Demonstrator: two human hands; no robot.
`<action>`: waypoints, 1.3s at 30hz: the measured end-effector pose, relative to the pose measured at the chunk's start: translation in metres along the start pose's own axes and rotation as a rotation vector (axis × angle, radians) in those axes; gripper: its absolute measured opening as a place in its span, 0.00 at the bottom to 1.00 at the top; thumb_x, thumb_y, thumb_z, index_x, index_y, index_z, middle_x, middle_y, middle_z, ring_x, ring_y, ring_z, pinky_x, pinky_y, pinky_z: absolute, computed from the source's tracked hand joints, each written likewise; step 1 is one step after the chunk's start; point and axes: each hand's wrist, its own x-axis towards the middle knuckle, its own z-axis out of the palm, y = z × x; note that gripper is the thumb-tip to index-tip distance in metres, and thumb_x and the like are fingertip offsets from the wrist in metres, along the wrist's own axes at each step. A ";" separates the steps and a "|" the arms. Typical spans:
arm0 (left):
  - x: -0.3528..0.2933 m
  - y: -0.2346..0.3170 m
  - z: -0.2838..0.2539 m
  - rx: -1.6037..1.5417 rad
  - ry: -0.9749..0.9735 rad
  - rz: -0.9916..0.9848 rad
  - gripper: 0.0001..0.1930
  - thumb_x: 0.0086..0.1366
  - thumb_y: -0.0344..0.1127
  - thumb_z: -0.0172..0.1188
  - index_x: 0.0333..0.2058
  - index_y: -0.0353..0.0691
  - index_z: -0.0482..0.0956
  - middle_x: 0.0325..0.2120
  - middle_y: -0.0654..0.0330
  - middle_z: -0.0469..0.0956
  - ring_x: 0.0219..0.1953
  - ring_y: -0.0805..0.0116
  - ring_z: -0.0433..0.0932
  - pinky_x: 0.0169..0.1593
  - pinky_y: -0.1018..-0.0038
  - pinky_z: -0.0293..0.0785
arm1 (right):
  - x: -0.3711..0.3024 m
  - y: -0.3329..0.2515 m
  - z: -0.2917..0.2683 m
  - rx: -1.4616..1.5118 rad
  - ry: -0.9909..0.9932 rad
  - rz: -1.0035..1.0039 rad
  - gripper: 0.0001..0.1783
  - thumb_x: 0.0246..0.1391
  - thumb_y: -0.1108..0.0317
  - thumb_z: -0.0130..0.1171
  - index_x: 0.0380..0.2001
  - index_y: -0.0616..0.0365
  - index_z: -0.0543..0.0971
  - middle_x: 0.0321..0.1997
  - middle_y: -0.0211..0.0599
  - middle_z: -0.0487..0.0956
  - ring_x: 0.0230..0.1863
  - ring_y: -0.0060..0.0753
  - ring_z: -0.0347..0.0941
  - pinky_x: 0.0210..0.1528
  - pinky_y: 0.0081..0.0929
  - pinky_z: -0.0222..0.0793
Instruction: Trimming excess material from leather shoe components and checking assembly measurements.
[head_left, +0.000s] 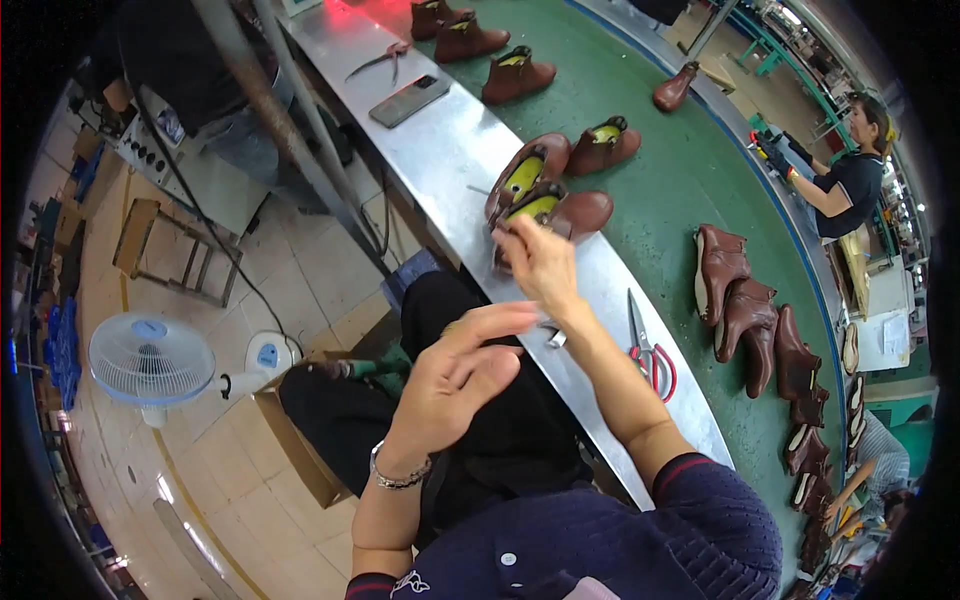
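Observation:
A pair of brown ankle boots with yellow-green lining lies on the metal ledge in front of me. My right hand [545, 268] reaches over the nearer boot [582, 213], its fingers closed at the edge of that boot's shaft. Just behind it lies the other boot [548, 152] of the pair. My left hand [455, 382], with a bracelet at the wrist, hovers over my lap. Its fingers are stretched out with the thumb apart, holding nothing. Scissors with red handles [655, 368] rest on the ledge to the right of my right forearm.
Along the metal ledge [445, 165] lie a phone [410, 101] and pliers [393, 62]. More brown boots [722, 275] stand on the green belt [660, 190]. On my left is a fan [152, 357]. A co-worker [850, 180] sits across the belt.

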 end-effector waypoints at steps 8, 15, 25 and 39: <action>-0.021 0.060 0.042 -0.878 -0.369 0.461 0.32 0.69 0.61 0.42 0.51 0.37 0.76 0.63 0.38 0.57 0.64 0.53 0.61 0.66 0.54 0.50 | -0.042 -0.003 -0.023 0.053 0.003 0.215 0.10 0.54 0.67 0.65 0.36 0.58 0.77 0.24 0.36 0.79 0.27 0.28 0.77 0.31 0.25 0.71; -0.022 0.051 0.062 -0.943 -0.341 0.542 0.33 0.69 0.62 0.41 0.51 0.36 0.76 0.63 0.39 0.58 0.65 0.53 0.59 0.66 0.54 0.49 | -0.044 -0.015 -0.022 -0.449 0.010 0.244 0.23 0.49 0.53 0.68 0.45 0.50 0.75 0.50 0.53 0.74 0.44 0.53 0.77 0.44 0.42 0.71; -0.007 0.042 0.075 -1.099 -0.391 0.618 0.34 0.69 0.64 0.40 0.52 0.36 0.76 0.62 0.41 0.60 0.66 0.52 0.55 0.66 0.54 0.47 | -0.024 -0.005 0.014 -0.158 0.110 0.281 0.18 0.49 0.59 0.69 0.41 0.54 0.78 0.65 0.71 0.59 0.47 0.46 0.80 0.43 0.30 0.76; -0.012 0.031 -0.013 -0.097 -0.032 0.123 0.29 0.64 0.47 0.60 0.56 0.30 0.70 0.59 0.43 0.66 0.58 0.54 0.70 0.58 0.63 0.68 | 0.020 0.031 -0.018 0.373 -0.084 0.253 0.16 0.47 0.72 0.70 0.38 0.64 0.76 0.42 0.38 0.77 0.50 0.32 0.72 0.47 0.27 0.73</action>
